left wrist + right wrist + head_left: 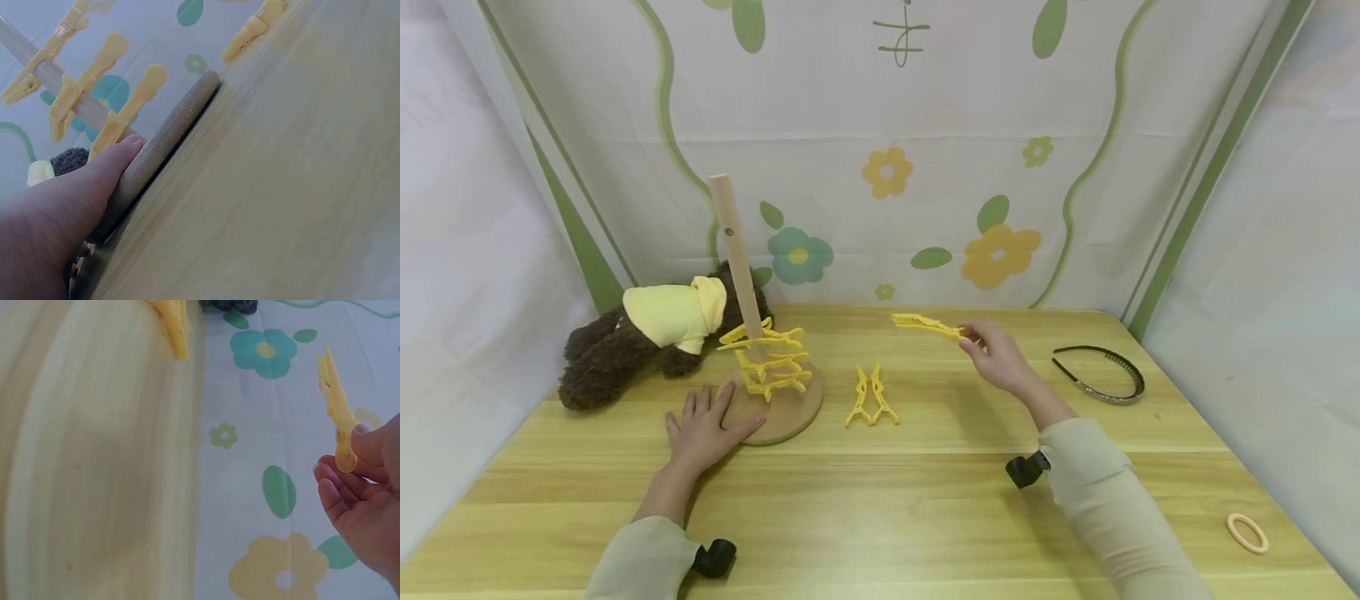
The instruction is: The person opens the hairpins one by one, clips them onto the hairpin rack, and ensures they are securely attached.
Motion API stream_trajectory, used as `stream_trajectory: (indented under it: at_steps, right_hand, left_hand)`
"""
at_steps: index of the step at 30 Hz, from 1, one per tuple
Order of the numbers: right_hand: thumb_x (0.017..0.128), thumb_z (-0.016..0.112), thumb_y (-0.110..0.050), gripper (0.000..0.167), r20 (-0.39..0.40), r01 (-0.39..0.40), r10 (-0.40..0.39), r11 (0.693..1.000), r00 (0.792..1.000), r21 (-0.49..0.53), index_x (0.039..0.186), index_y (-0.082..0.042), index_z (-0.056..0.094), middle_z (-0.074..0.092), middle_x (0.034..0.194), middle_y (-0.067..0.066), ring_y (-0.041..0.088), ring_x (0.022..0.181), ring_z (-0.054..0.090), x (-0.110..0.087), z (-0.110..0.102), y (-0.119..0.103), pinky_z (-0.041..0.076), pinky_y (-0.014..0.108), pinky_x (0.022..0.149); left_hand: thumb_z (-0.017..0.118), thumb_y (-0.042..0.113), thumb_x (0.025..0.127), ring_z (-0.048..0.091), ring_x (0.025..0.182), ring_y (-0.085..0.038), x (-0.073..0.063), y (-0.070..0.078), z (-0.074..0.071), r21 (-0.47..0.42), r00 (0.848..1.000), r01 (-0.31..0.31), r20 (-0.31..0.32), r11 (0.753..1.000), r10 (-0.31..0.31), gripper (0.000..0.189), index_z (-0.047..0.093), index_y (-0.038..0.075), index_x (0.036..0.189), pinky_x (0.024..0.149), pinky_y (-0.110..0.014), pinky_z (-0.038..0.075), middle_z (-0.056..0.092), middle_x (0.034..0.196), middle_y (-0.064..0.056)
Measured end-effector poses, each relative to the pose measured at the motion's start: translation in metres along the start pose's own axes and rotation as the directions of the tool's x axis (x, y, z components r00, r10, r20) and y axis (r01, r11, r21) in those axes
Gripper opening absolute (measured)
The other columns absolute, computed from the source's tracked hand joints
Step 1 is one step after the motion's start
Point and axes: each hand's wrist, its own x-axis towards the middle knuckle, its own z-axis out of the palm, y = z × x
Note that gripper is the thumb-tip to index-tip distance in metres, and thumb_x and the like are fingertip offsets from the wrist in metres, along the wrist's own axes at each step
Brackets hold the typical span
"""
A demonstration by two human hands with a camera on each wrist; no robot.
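Note:
My right hand pinches the handle end of a yellow alligator hair clip between thumb and fingers. The clip is raised above the table and its long end points left. My left hand has its fingers spread beside the round wooden base of an upright stand, thumb resting on the base. Several yellow hair clips are stacked low around the wooden post. In the left wrist view, the thumb lies at the base's rim. Two more yellow clips rest side by side on the table.
Behind the stand lies a dark brown plush toy in a yellow top. A black headband and a beige ring are on the right side of the table. Patterned cloth walls enclose the back and sides.

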Motion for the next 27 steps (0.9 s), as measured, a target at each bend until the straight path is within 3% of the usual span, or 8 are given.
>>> stream_trajectory:
  at_steps: [13, 23, 27]
  right_hand:
    - [0.086, 0.054, -0.009, 0.018, 0.033, -0.017, 0.014, 0.996, 0.999, 0.089, 0.101, 0.001, 0.055, 0.054, 0.084, 0.009, 0.021, 0.075, 0.05, 0.046, -0.008, -0.044, 0.042, 0.033, 0.066]
    - [0.085, 0.056, -0.007, 0.013, 0.05, 0.062, -0.07, 0.988, 0.996, 0.144, 0.094, 0.001, 0.058, 0.055, 0.079, 0.008, 0.018, 0.067, 0.05, 0.078, 0.016, -0.078, 0.042, 0.029, 0.06]
    - [0.084, 0.056, -0.008, 0.012, 0.063, 0.055, -0.068, 0.982, 0.996, 0.18, 0.092, 0.001, 0.058, 0.055, 0.077, 0.007, 0.017, 0.065, 0.049, 0.087, 0.029, -0.09, 0.041, 0.026, 0.057]
  left_hand:
    - [0.044, 0.068, 0.073, 0.001, 0.121, -0.048, 0.0, 0.0, 0.0, 0.004, 1.0, -0.002, -0.004, 1.0, 0.002, 0.091, 0.017, 0.012, 0.139, 0.082, -0.067, -0.008, 0.013, 0.135, -0.031]
    - [0.043, 0.068, 0.073, 0.001, 0.121, -0.048, 0.0, 0.003, -0.002, 0.008, 1.0, -0.004, 0.003, 1.0, 0.004, 0.091, 0.016, 0.012, 0.139, 0.082, -0.067, -0.008, 0.013, 0.134, -0.031]
    - [0.043, 0.069, 0.072, 0.001, 0.121, -0.048, 0.0, 0.001, -0.001, 0.009, 1.0, -0.003, 0.001, 1.0, 0.003, 0.092, 0.016, 0.012, 0.14, 0.082, -0.067, -0.008, 0.012, 0.135, -0.031]
